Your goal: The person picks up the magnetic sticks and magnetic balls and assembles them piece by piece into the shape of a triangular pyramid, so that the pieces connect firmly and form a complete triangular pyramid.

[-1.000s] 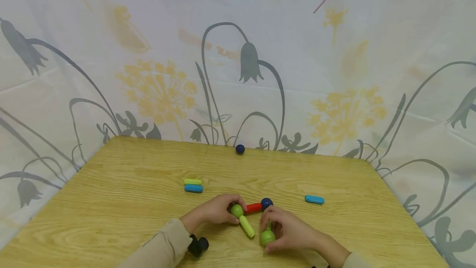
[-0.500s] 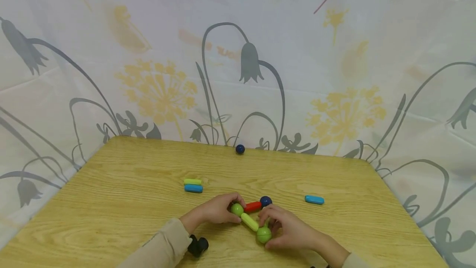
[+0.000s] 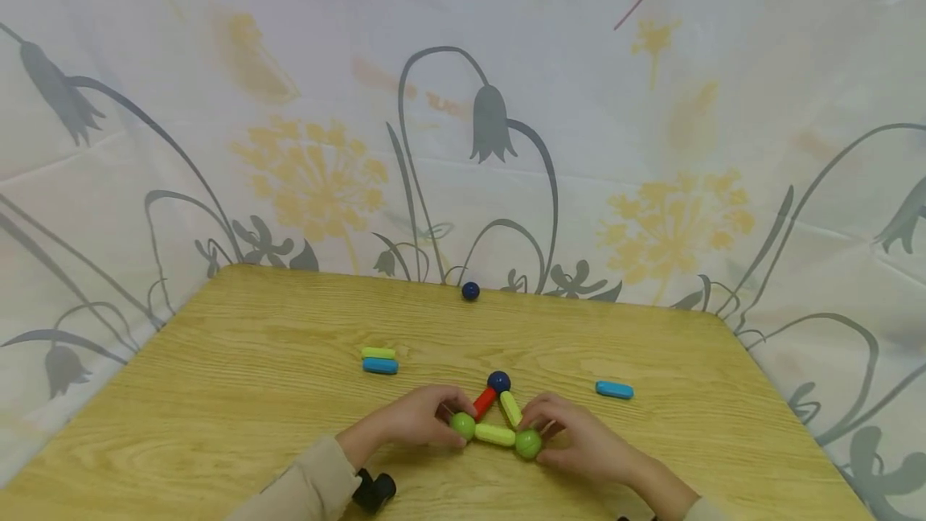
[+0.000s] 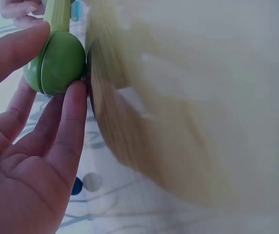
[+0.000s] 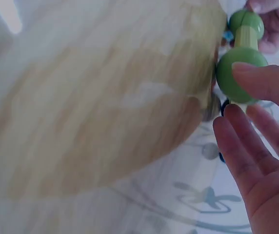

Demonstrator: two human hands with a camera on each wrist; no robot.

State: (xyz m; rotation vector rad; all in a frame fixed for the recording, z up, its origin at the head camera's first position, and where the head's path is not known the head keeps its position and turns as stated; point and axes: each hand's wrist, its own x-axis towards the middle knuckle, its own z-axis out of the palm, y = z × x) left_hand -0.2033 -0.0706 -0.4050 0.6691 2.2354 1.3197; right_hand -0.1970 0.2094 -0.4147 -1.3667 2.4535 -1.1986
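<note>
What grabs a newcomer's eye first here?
The small triangle of rods and balls low in the head view: one red rod, two yellow-green rods, a dark blue ball at its far corner. At its near corners, the left hand holds one green ball and the right hand the other green ball. Then a lone blue ball near the table's far edge.

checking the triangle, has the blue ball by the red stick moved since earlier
Yes, the blue ball moved left and farther back, relative to the rightmost blue stick.
</note>
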